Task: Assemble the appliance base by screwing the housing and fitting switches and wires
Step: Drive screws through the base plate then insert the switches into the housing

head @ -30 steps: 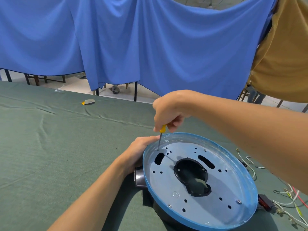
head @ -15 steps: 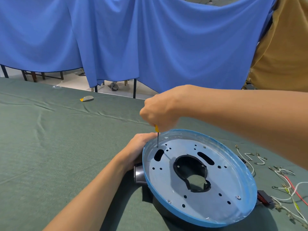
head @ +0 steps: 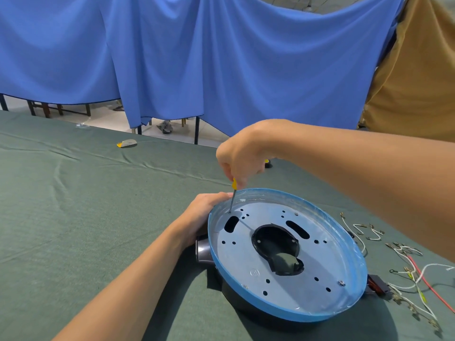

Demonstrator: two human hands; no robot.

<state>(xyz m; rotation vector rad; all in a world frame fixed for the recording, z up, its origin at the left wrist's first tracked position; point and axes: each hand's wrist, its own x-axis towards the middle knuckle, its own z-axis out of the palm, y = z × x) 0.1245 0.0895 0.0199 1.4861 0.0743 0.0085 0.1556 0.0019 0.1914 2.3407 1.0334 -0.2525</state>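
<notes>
Right fingers (head: 237,174) grip screwdriver (head: 232,199); left fingers (head: 218,196) hold housing (head: 327,257); wires (head: 418,279) lie beside.

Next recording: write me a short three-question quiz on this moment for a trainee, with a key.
1. True or false: the right hand grips the yellow-handled screwdriver, its tip down on the round blue-rimmed metal housing.
2. The left hand: A) pinches a wire; B) holds the housing's left side; C) lies flat on the cloth, apart from the housing.
3. Fill in: the loose white and red wires lie on the green cloth to the housing's ___.
Key: 1 true; 2 B; 3 right.
</notes>
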